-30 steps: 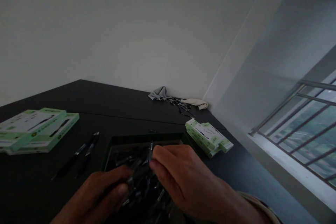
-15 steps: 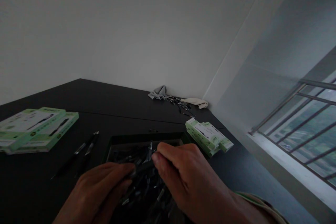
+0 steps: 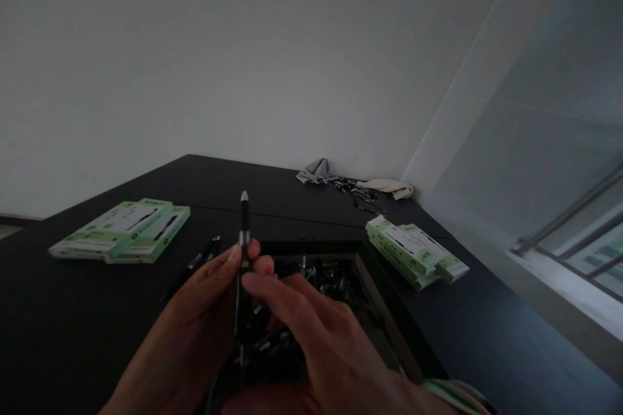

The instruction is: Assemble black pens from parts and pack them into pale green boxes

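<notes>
A black pen (image 3: 244, 214) with a silver tip and a silver ring stands nearly upright between the thumb and fingers of my left hand (image 3: 195, 324), which is closed on it. My right hand (image 3: 331, 331) comes in from the right, its forefinger laid against the barrel just below the left fingertips; its thumb is hidden. Both hands are over a dark open box (image 3: 389, 311) that holds many loose black and silver pen parts (image 3: 335, 279). The pen's lower end is dim and partly covered by the fingers.
Green-and-white pen boxes (image 3: 141, 230) lie to the left, with more such boxes (image 3: 409, 249) to the right. Dark pens (image 3: 197, 262) rest beside my left hand. By the wall are a grey cloth (image 3: 316, 172), a pale cloth (image 3: 387, 187) and a pile of pens (image 3: 357, 191).
Both hands have come together and risen, and the pen now points up in my left hand. Earlier a dark piece lay sideways between them over the box. The view has turned left.
</notes>
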